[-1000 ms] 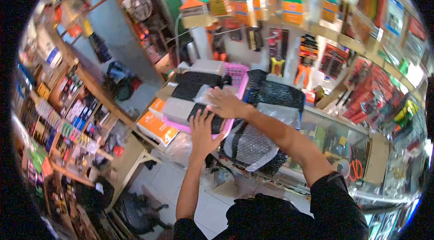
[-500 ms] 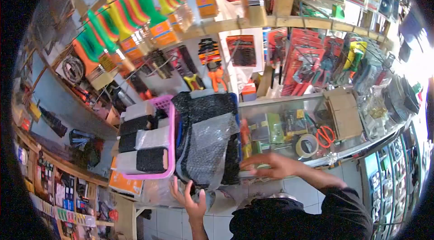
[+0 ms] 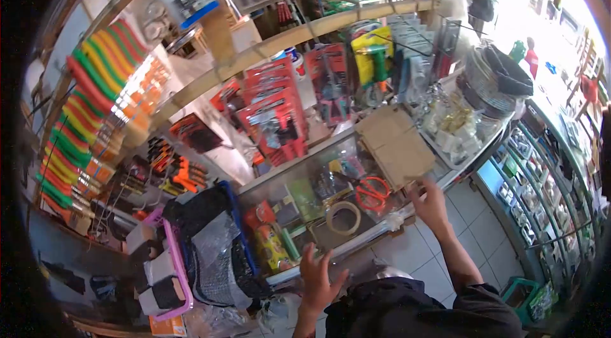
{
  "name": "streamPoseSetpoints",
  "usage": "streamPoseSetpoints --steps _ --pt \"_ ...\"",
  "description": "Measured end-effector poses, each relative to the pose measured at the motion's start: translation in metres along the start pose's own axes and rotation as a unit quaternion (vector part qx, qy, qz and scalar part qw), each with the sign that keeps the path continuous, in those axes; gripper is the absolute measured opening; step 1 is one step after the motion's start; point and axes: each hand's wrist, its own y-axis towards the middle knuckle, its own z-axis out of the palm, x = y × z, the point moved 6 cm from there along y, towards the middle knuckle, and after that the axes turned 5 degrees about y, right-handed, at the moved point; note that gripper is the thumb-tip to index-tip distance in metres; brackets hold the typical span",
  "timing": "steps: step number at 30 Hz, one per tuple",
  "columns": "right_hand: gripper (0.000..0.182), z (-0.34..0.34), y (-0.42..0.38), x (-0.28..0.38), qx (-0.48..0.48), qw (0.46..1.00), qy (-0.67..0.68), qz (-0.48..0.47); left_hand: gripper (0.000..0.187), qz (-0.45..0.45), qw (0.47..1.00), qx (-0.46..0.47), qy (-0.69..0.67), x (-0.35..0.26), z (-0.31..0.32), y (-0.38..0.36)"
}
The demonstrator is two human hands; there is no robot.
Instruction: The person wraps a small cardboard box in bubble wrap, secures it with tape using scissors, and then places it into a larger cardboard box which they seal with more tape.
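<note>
My right hand (image 3: 433, 207) reaches over the front edge of the glass counter, its fingertips right at the near corner of a flat piece of brown cardboard (image 3: 398, 147). Its fingers are slightly bent and apart. Just left of them lie red-handled scissors (image 3: 372, 194) and a roll of tape (image 3: 343, 218) on the glass. My left hand (image 3: 318, 281) is open before the counter's front edge, fingers spread, holding nothing. Closest to it are a yellow-and-red packet (image 3: 272, 247) and a green tube-like item (image 3: 290, 244).
Bubble-wrapped goods (image 3: 219, 255) fill a blue basket on the left, beside a pink basket (image 3: 173, 255) of boxes. Paintbrushes (image 3: 95, 96) and red tool packs (image 3: 273, 118) hang above. A tray of small bagged parts (image 3: 455, 131) stands right; a glass display case (image 3: 519, 191) is beyond.
The view has turned right. My right hand has gone from beside the bubble-wrapped goods to the cardboard's corner. My left hand has moved rightward along the counter front, still open.
</note>
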Motion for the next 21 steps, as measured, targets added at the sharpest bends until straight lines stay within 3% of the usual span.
streamPoseSetpoints --steps 3,6,7,11,17,21 --pt "0.049 -0.018 0.033 -0.085 -0.187 0.980 0.064 0.006 0.067 0.014 0.999 0.032 -0.013 -0.016 0.036 0.012" --pt "0.066 -0.019 0.043 -0.103 -0.203 0.971 0.057 0.112 0.062 0.044 0.998 0.009 -0.053 -0.037 0.046 0.040" --pt "0.075 -0.016 0.046 -0.099 -0.194 0.976 0.026 0.094 0.062 0.054 0.997 0.003 -0.053 -0.045 0.048 0.052" --pt "0.084 -0.004 0.061 -0.095 -0.148 0.981 -0.032 0.118 0.062 0.081 0.995 0.000 -0.052 -0.076 0.056 0.087" --pt "0.081 -0.002 0.059 -0.088 -0.200 0.975 -0.056 0.076 0.060 0.101 0.993 0.035 -0.045 -0.095 0.085 0.093" --pt "0.075 -0.002 0.057 -0.082 -0.210 0.972 -0.052 0.096 0.056 0.091 0.993 0.063 -0.048 -0.091 0.092 0.087"
